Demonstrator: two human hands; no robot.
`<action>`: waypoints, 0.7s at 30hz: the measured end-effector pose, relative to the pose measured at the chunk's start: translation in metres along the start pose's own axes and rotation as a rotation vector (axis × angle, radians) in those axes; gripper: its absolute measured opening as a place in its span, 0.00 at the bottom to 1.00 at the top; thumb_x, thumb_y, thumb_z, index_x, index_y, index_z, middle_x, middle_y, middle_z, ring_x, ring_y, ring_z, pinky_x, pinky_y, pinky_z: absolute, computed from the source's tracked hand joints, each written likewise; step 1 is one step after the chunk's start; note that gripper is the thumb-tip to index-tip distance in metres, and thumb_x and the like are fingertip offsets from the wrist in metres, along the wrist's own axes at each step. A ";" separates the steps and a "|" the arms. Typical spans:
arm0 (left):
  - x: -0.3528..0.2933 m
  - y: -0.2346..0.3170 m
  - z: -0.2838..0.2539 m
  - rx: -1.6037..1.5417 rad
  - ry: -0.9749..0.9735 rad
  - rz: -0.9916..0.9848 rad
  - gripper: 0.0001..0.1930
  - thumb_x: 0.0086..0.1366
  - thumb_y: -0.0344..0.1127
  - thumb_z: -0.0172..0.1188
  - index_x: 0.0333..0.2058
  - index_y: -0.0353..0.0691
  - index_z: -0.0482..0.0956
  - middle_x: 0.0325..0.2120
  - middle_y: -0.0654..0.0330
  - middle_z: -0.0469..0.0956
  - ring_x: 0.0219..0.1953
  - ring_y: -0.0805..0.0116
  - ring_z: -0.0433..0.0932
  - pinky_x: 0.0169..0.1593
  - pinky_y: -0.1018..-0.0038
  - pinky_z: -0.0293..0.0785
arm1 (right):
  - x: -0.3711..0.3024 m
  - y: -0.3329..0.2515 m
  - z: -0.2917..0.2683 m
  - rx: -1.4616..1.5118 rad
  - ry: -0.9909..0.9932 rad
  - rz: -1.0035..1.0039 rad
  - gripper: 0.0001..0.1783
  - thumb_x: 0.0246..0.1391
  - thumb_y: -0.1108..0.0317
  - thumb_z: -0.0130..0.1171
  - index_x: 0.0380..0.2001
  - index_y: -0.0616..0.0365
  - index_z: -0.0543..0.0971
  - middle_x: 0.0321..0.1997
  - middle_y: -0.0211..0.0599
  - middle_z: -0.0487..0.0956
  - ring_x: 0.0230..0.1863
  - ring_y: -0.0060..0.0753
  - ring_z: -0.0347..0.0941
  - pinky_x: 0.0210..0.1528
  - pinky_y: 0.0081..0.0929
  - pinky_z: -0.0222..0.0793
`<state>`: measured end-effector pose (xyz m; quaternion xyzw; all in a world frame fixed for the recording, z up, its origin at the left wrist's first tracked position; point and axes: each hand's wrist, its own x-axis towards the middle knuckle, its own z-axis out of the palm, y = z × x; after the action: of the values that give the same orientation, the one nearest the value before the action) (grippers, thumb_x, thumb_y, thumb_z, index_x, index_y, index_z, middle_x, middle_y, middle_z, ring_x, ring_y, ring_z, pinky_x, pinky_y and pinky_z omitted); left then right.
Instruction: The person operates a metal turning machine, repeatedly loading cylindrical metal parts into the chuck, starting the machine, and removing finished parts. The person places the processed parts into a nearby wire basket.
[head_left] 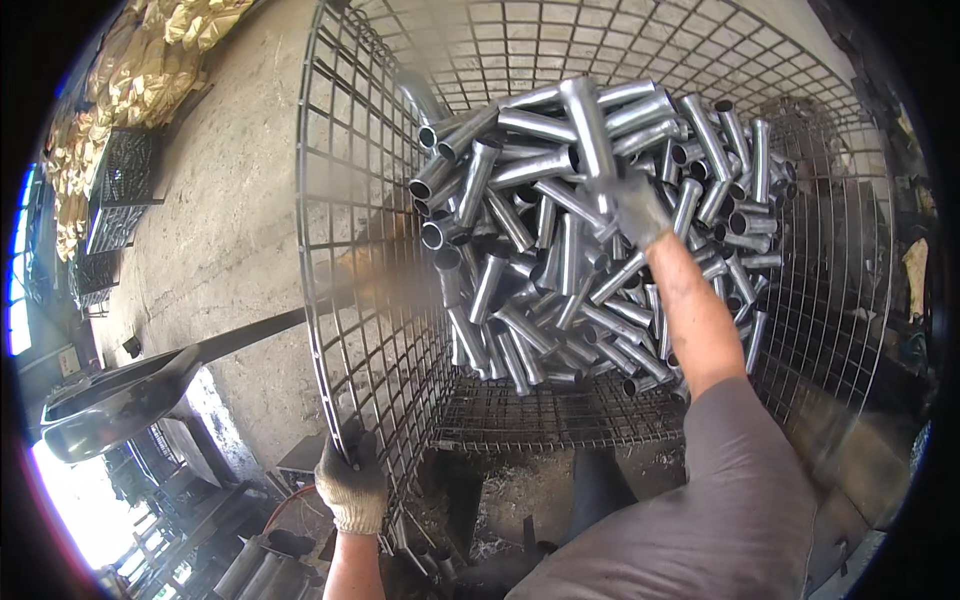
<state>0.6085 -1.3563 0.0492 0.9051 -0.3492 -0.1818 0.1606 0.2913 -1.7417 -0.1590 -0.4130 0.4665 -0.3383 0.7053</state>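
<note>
A heap of short shiny metal tubes, many with a flared end, fills the far part of a wire mesh cage. My right hand, in a grey glove, reaches over the heap, its fingers closed around the lower end of one metal tube. Motion blurs those fingers. At the lower left, my left hand wears a cream knitted glove with a dark palm. Its fingers are wrapped round the near end of the cage's left side rim.
A dark, flat metal bar and a rounded dark housing stand left of the cage. Larger pipes lie at the lower left. Brown wrapped bundles are stacked at the far left on the concrete floor.
</note>
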 end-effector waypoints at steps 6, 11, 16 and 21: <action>0.002 0.000 0.001 0.018 0.003 0.012 0.13 0.69 0.34 0.67 0.49 0.35 0.86 0.36 0.48 0.89 0.40 0.54 0.90 0.47 0.63 0.82 | 0.078 0.025 -0.023 0.235 0.112 0.088 0.27 0.58 0.63 0.75 0.54 0.70 0.80 0.45 0.49 0.84 0.40 0.40 0.85 0.40 0.36 0.90; 0.008 -0.003 0.002 0.050 -0.018 0.054 0.13 0.69 0.37 0.67 0.47 0.35 0.87 0.36 0.46 0.89 0.41 0.48 0.90 0.46 0.60 0.83 | 0.108 0.016 -0.003 0.075 0.147 0.173 0.20 0.61 0.61 0.73 0.48 0.68 0.84 0.43 0.50 0.86 0.35 0.38 0.85 0.33 0.32 0.85; 0.003 -0.004 0.000 0.099 0.015 -0.007 0.12 0.65 0.41 0.71 0.44 0.44 0.88 0.34 0.51 0.89 0.39 0.49 0.89 0.44 0.59 0.83 | 0.060 0.057 -0.007 0.017 0.262 0.093 0.18 0.59 0.61 0.75 0.43 0.66 0.88 0.45 0.47 0.85 0.36 0.34 0.81 0.26 0.26 0.80; 0.002 -0.010 0.002 0.215 -0.023 0.000 0.12 0.71 0.48 0.63 0.41 0.48 0.87 0.37 0.52 0.88 0.40 0.46 0.89 0.44 0.55 0.83 | -0.160 0.040 -0.004 0.246 0.101 0.141 0.16 0.63 0.65 0.70 0.48 0.65 0.85 0.55 0.53 0.83 0.51 0.38 0.84 0.44 0.33 0.86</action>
<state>0.6152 -1.3508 0.0426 0.9151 -0.3683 -0.1535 0.0586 0.2374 -1.5875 -0.1348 -0.2720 0.4843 -0.3630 0.7482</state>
